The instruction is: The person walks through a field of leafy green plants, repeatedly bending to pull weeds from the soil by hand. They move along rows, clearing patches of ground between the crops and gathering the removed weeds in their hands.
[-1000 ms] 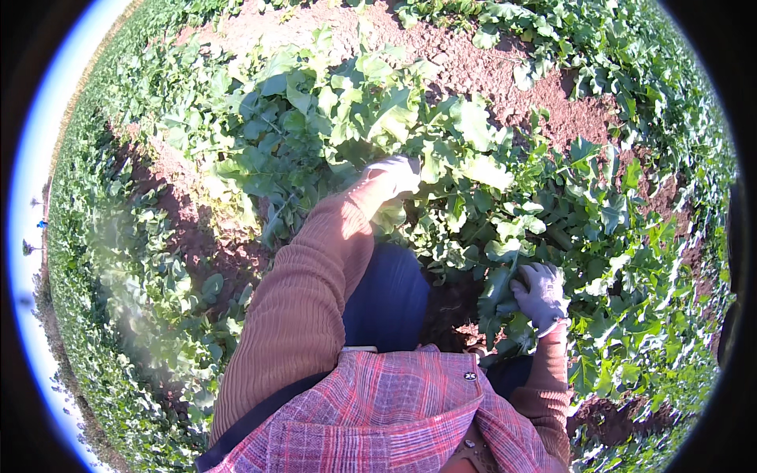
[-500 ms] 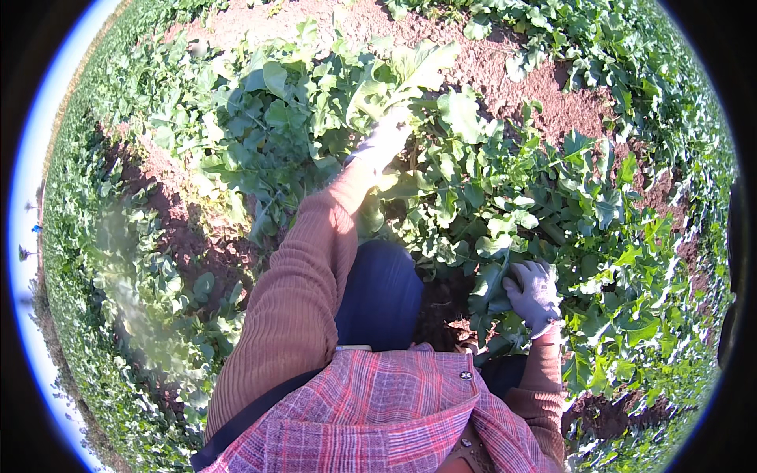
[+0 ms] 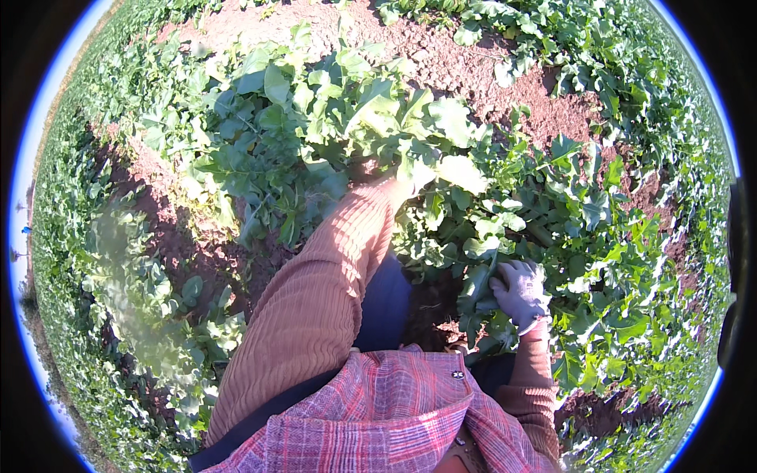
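My left hand (image 3: pixel 413 175) is down among broad green leaves (image 3: pixel 378 118) in the middle of the planted row. Glare and foliage hide its fingers, so its grip does not show. On the right, my right hand (image 3: pixel 520 293), in a pale grey glove, has its fingers curled at a large dark green leaf (image 3: pixel 475 290). That leaf hangs over the shaded soil close to my knees. Lobed leaves crowd around both hands, and what lies under them is hidden.
Reddish-brown soil (image 3: pixel 465 67) shows between the rows ahead. Another strip of soil (image 3: pixel 177 209) runs along the left. Dense leafy plants (image 3: pixel 631 276) fill the right side. My knee in dark blue trousers (image 3: pixel 386 303) is bent close to the plants.
My left hand has come lower and slightly right, sinking into the leaves. The pale leaves that stood upright at it have dropped. My right hand stays at the dark leaf.
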